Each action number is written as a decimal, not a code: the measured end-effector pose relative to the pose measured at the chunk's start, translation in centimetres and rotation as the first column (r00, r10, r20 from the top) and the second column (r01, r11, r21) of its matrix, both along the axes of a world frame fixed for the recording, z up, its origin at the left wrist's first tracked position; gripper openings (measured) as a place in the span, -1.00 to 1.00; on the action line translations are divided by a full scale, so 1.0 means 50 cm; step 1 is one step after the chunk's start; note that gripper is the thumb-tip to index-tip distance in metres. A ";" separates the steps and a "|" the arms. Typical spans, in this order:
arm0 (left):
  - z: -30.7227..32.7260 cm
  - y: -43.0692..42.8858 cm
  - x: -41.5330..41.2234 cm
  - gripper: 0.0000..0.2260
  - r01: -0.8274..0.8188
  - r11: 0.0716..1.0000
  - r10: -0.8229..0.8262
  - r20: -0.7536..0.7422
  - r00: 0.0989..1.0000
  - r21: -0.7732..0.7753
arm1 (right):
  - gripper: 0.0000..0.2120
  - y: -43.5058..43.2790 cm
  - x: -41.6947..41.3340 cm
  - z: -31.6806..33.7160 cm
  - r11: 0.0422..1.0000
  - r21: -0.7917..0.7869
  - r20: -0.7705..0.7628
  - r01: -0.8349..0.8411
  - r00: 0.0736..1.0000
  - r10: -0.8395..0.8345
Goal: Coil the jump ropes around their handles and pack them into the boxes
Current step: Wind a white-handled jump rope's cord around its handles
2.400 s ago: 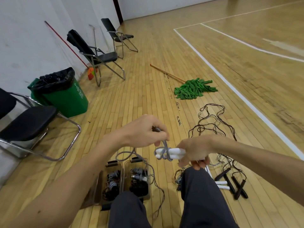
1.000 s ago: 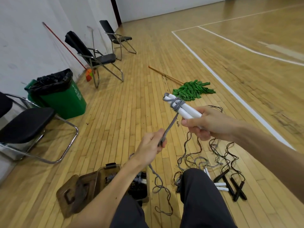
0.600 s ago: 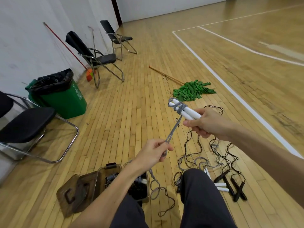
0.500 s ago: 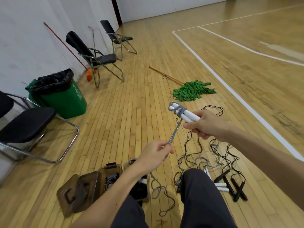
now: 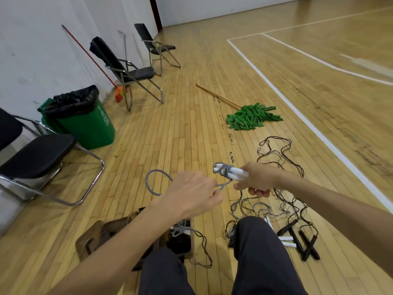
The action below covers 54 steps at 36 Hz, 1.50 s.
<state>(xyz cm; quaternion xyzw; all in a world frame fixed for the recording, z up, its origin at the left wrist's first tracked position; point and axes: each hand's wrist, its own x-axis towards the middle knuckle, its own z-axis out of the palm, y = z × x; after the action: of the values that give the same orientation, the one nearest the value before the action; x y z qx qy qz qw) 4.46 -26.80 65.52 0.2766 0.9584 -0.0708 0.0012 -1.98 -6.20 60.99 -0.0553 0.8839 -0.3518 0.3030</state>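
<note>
My right hand (image 5: 258, 177) grips the white handles (image 5: 239, 173), my left hand (image 5: 191, 192) at nine o'clock pinches the grey rope (image 5: 225, 170); I'd wrap taut

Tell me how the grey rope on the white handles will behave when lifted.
Probably floppy: the grey rope curls into a loose loop beside the left hand. Likely light, since a pinch holds it. Its coils around the white handles may slip if released.
</note>
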 end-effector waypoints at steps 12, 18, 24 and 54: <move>0.083 -0.026 -0.050 -0.61 0.104 0.989 -0.119 0.145 0.982 0.104 | -0.81 -0.067 0.046 0.025 0.952 0.114 0.117 -0.284 0.955 0.271; 0.085 -0.020 -0.067 -0.46 0.148 0.971 -0.161 0.055 0.985 0.186 | -0.80 -0.088 0.072 0.054 0.919 0.108 0.148 -0.378 0.920 0.361; 0.079 -0.023 -0.075 -0.41 0.100 0.927 -0.157 0.131 0.979 0.361 | -0.65 -0.094 0.108 0.091 0.871 0.055 0.131 -0.488 0.869 0.478; -0.030 -0.065 -0.056 -0.85 -0.561 0.265 -0.032 0.589 0.808 0.784 | -0.81 -0.071 0.121 0.094 0.724 -0.626 -0.208 -0.289 0.957 0.202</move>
<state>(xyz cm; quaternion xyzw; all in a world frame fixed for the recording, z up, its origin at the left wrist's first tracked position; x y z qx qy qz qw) 1.66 -30.06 64.03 0.0589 0.8112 0.5735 0.0977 4.08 -9.77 65.68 -0.2956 0.7083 -0.5889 0.2530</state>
